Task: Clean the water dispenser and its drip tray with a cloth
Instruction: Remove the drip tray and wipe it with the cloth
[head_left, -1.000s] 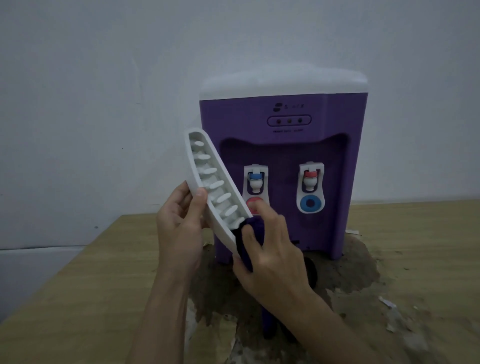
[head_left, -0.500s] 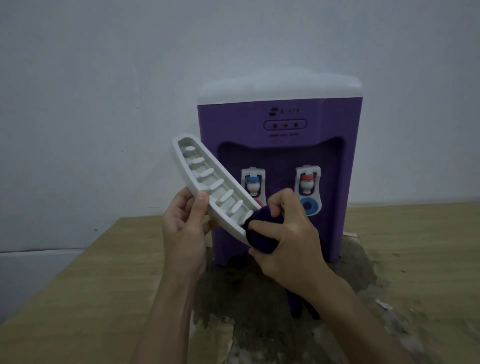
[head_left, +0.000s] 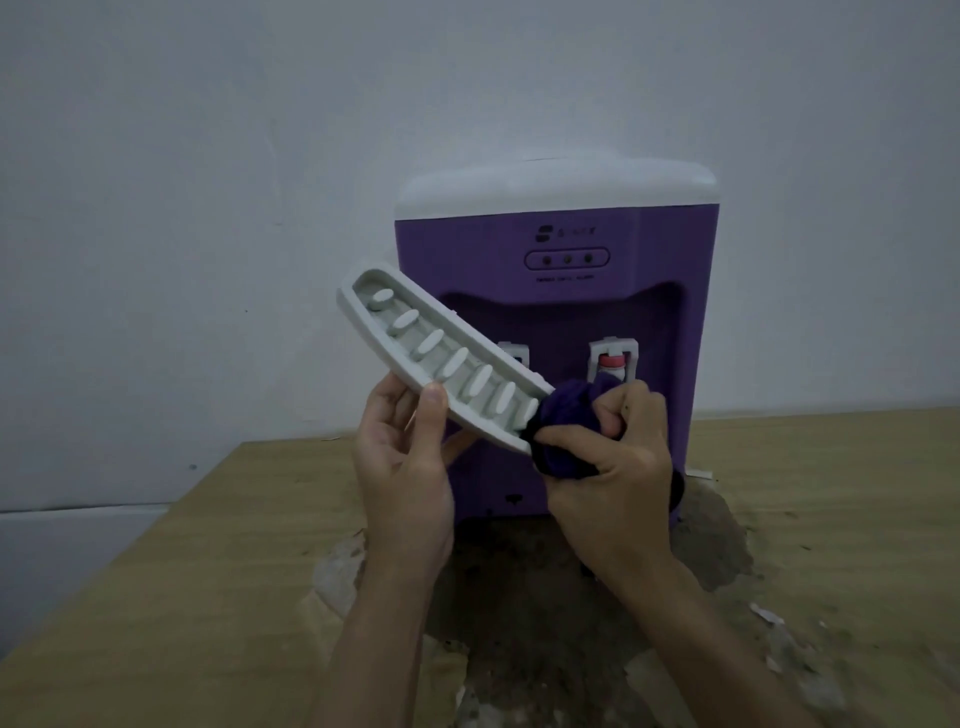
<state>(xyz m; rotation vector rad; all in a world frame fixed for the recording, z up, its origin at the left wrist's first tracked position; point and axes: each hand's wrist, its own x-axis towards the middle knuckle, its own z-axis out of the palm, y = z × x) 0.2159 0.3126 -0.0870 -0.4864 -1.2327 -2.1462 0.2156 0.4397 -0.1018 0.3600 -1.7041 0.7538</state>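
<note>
Two hands work together: the left hand (head_left: 402, 467) pinches the stiff, light tray (head_left: 441, 364) by its rim, while the right hand (head_left: 613, 457) squeezes the soft cloth (head_left: 569, 415) against its low end, before the water dispenser (head_left: 571, 322).

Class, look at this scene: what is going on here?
A person is cleaning a water dispenser's drip tray. The left hand holds the white tray tilted in the air, while the right hand grips a bunched purple cloth against its lower end. The purple dispenser stands behind on the worn wooden table.
</note>
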